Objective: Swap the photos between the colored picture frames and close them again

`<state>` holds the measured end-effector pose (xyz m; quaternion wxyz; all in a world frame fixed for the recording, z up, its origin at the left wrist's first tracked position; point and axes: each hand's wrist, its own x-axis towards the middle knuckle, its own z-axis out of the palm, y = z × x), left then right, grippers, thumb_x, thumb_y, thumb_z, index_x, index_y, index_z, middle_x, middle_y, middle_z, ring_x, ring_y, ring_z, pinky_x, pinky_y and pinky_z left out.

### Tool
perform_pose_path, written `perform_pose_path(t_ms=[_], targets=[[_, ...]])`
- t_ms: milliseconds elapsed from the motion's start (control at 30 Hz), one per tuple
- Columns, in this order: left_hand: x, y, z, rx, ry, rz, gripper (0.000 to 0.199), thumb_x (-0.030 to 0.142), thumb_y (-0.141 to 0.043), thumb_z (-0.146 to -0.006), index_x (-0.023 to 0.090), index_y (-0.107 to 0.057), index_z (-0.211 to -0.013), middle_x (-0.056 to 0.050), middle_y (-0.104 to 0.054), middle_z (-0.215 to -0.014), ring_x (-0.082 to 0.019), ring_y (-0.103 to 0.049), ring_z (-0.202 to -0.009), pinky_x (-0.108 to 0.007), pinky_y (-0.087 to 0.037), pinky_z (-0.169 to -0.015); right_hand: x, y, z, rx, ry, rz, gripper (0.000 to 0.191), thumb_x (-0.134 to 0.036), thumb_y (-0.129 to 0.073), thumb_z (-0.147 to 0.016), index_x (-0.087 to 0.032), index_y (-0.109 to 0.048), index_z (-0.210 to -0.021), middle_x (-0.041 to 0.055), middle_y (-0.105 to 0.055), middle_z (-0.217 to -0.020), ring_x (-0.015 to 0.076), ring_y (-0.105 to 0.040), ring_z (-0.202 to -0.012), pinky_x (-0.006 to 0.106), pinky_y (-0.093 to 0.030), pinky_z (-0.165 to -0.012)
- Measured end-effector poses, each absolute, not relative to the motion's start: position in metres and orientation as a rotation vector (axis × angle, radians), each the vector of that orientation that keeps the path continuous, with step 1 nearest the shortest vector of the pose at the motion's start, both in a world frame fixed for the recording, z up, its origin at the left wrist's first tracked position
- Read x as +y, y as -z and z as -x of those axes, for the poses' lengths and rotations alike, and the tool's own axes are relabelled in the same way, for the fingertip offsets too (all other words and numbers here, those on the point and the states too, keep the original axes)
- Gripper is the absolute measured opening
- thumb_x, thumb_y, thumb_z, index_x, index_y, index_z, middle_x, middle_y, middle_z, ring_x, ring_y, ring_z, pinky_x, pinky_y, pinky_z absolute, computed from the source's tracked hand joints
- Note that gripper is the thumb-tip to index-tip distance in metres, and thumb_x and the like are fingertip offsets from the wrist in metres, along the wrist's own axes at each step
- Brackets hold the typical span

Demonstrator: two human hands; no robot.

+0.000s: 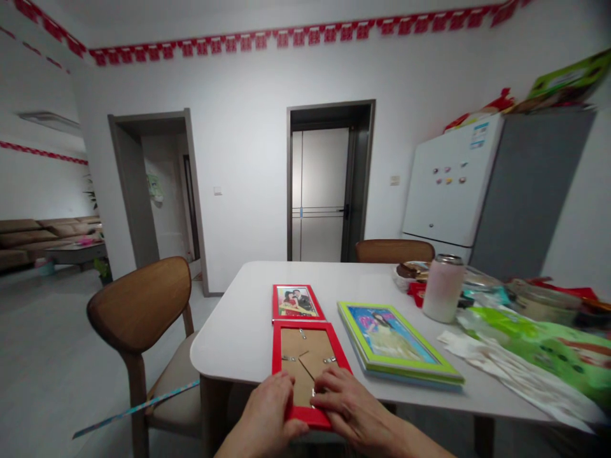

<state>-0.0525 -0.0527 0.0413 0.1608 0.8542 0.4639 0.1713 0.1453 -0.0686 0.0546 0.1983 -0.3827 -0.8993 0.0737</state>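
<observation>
A red frame (336,346) lies face down at the table's near edge, its brown backing board (305,356) upward with small metal clips around it. My left hand (270,407) holds the frame's lower left side, thumb on the bottom border. My right hand (344,401) rests on the lower right part, its bent fingers at the bottom clip and backing. Just beyond, touching or nearly touching it, a second red frame (275,304) lies face up with a picture of two people. To the right sits a green frame (405,366) with a picture, stacked on something blue-edged.
On the white table (233,318), a pink bottle (443,289), a white cloth (506,369), a green package (558,356) and several containers crowd the right side. Wooden chairs stand at the left (143,305) and the far side (395,250). A fridge (449,178) is behind.
</observation>
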Motion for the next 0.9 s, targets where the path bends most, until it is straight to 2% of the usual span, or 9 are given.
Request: perform_pose_path(t_ms=[133, 233, 400, 500, 633, 700, 800, 900], targets=[[-0.054, -0.043, 0.028, 1.299, -0.398, -2.477, 0.067, 0.036, -0.068, -0.055, 0.012, -0.046, -0.113, -0.014, -0.039, -0.127, -0.027, -0.032, -0.117, -0.040, -0.019, -0.100, -0.057, -0.037, -0.152, -2.195, -0.317, 1.161, 0.033, -0.025, -0.038, -0.077, -0.020, -0.055, -0.105, 0.0096, -0.055, -0.105, 0.0193, -0.047, -0.099, 0.034, -0.035, -0.088], [-0.050, -0.034, 0.002, 1.195, -0.336, -2.531, 0.071, 0.028, -0.070, -0.052, 0.012, -0.042, -0.116, -0.015, -0.031, -0.131, -0.028, -0.023, -0.122, -0.044, -0.014, -0.100, -0.044, -0.029, -0.158, -1.813, -0.395, 1.250, 0.036, -0.031, -0.041, -0.074, -0.018, -0.055, -0.105, 0.0109, -0.054, -0.110, 0.0208, -0.047, -0.103, 0.035, -0.035, -0.090], [-0.050, -0.033, -0.007, 1.172, -0.401, -2.485, 0.060, 0.015, -0.057, -0.059, 0.007, -0.041, -0.116, -0.017, -0.032, -0.130, -0.026, -0.025, -0.121, -0.039, -0.017, -0.101, -0.039, -0.030, -0.180, -1.223, -0.586, 1.276, 0.039, -0.038, -0.046, -0.069, -0.018, -0.055, -0.102, 0.0090, -0.059, -0.105, 0.0210, -0.055, -0.091, 0.032, -0.044, -0.077], [-0.057, -0.055, 0.000, 1.168, -0.650, -2.376, 0.054, 0.014, -0.054, -0.060, 0.007, -0.042, -0.113, -0.017, -0.040, -0.125, -0.026, -0.033, -0.116, -0.038, -0.022, -0.099, -0.044, -0.026, -0.180, -0.895, -0.746, 1.244, 0.045, -0.040, -0.049, -0.067, -0.019, -0.051, -0.106, 0.0084, -0.061, -0.101, 0.0203, -0.057, -0.088, 0.029, -0.047, -0.068], [-0.066, -0.084, -0.010, 1.062, -1.296, -1.912, 0.024, 0.022, -0.045, -0.072, 0.016, -0.047, -0.095, -0.010, -0.054, -0.106, -0.021, -0.051, -0.096, -0.033, -0.039, -0.084, -0.052, -0.019, -0.137, -0.748, -1.293, 1.054, 0.048, -0.044, -0.048, -0.068, -0.018, -0.048, -0.108, 0.0091, -0.065, -0.091, 0.0206, -0.061, -0.079, 0.030, -0.047, -0.061], [-0.066, -0.091, -0.021, 0.952, -1.498, -1.652, 0.018, 0.028, -0.042, -0.076, 0.018, -0.044, -0.091, -0.007, -0.058, -0.096, -0.019, -0.055, -0.088, -0.031, -0.043, -0.078, -0.054, -0.022, -0.116, -0.749, -1.358, 0.925, 0.046, -0.044, -0.048, -0.069, -0.017, -0.050, -0.106, 0.0087, -0.065, -0.089, 0.0216, -0.061, -0.079, 0.032, -0.048, -0.062], [-0.056, -0.097, -0.036, 0.761, -1.609, -1.410, 0.030, 0.029, -0.048, -0.072, 0.017, -0.038, -0.098, -0.007, -0.059, -0.092, -0.018, -0.057, -0.086, -0.030, -0.045, -0.076, -0.050, -0.037, -0.125, -0.762, -1.164, 0.856, 0.047, -0.039, -0.051, -0.067, -0.019, -0.048, -0.109, 0.0051, -0.066, -0.090, 0.0210, -0.061, -0.080, 0.031, -0.048, -0.065], [-0.037, -0.097, -0.048, 0.631, -1.549, -1.314, 0.051, 0.022, -0.052, -0.069, 0.017, -0.028, -0.113, -0.008, -0.056, -0.105, -0.018, -0.056, -0.092, -0.029, -0.044, -0.080, -0.037, -0.056, -0.188, -0.869, -0.966, 1.150, 0.046, -0.037, -0.047, -0.069, -0.020, -0.048, -0.112, 0.0037, -0.067, -0.082, 0.0205, -0.063, -0.070, 0.031, -0.049, -0.059]])
